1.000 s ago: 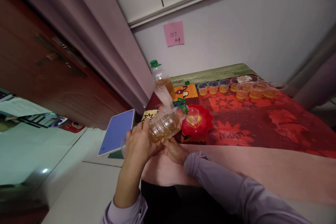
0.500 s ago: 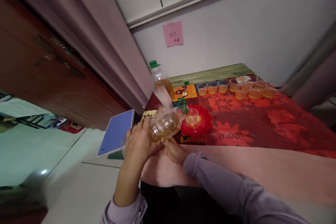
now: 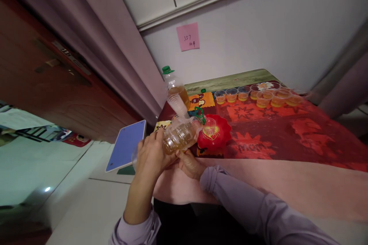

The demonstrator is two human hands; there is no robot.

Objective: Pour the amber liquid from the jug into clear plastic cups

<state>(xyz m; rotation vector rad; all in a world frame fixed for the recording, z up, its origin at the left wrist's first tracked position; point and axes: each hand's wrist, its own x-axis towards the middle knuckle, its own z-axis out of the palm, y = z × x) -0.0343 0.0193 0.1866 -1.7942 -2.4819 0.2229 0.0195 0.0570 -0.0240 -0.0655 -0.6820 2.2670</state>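
Observation:
Tilted nearly on its side, a clear plastic bottle (image 3: pixel 179 138) of amber liquid is held in both hands. My left hand (image 3: pixel 151 153) wraps around its base end, and my right hand (image 3: pixel 190 164) supports it from below, fingers closed against it. The bottle's mouth, with a green handle ring (image 3: pixel 199 115) at the neck, points right over a clear plastic cup (image 3: pixel 211 125). That cup stands in a red scalloped dish (image 3: pixel 221 138). Behind the bottle leans a stack of clear cups (image 3: pixel 177 105). How much liquid the cup under the mouth contains, I cannot tell.
A larger bottle with a green cap (image 3: pixel 174 88) stands at the back left. Several cups with yellow liquid (image 3: pixel 263 99) line the back of the red patterned table (image 3: pixel 276 130). A loose green cap (image 3: pixel 203 90) lies nearby. A blue board (image 3: pixel 126 145) is left of the table.
Almost nothing differs. The view has shifted very slightly, while both hands keep the tilted bottle over the cup.

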